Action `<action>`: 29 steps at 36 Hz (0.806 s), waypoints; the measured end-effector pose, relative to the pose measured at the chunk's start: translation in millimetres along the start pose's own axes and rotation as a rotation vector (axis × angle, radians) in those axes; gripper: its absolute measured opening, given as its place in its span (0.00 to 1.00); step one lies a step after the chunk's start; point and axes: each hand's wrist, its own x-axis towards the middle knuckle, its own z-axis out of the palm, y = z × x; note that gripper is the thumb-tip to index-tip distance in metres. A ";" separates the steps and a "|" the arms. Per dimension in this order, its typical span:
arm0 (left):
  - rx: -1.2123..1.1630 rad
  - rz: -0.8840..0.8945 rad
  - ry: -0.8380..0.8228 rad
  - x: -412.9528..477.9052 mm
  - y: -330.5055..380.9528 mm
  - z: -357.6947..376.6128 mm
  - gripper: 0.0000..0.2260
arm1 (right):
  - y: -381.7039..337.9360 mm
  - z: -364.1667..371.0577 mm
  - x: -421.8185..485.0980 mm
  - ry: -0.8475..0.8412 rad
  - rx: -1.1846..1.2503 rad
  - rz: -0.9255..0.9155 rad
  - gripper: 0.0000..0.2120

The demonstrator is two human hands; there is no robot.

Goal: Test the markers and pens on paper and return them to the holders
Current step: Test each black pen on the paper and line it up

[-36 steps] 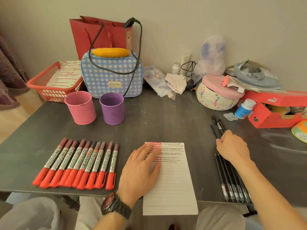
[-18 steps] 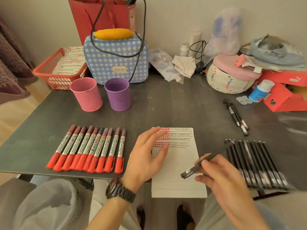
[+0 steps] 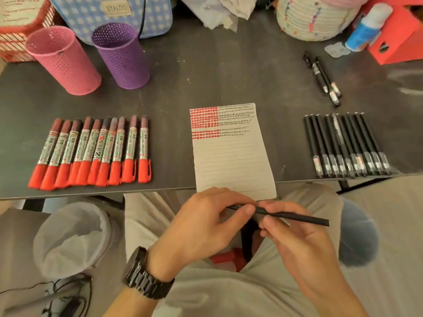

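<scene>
Both hands hold one black pen (image 3: 295, 217) over my lap, just below the table's front edge. My left hand (image 3: 206, 227) pinches its left end, and my right hand (image 3: 295, 239) grips the barrel. The lined paper (image 3: 231, 161) lies in the table's middle, its top rows filled with red and black marks. Several red-capped markers (image 3: 91, 152) lie in a row on the left. Several black pens (image 3: 345, 145) lie in a row on the right. The pink holder (image 3: 61, 60) and the purple holder (image 3: 121, 56) stand at the back left.
Three more black pens (image 3: 322, 76) lie apart at the back right. Behind stand a checked blue case (image 3: 114, 12), a red basket (image 3: 13, 30), a woven basket (image 3: 313, 17) and a red box (image 3: 398, 35). A bin with a white liner (image 3: 71, 239) stands under the table's left.
My left hand left the paper and came down to the pen. My right hand drew the pen back off the table toward my lap. The camera tilted down.
</scene>
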 end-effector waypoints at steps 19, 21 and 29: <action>0.172 0.103 0.012 6.3 16.7 -5.7 0.16 | -27.7 21.6 19.3 0.047 -0.027 -0.177 0.11; 0.321 0.103 0.143 10.6 13.8 -13.9 0.17 | -36.9 13.7 30.4 0.178 0.103 -0.158 0.11; 0.184 0.044 0.435 38.8 -11.4 -48.8 0.16 | -61.0 -1.2 60.3 0.187 0.044 -0.201 0.10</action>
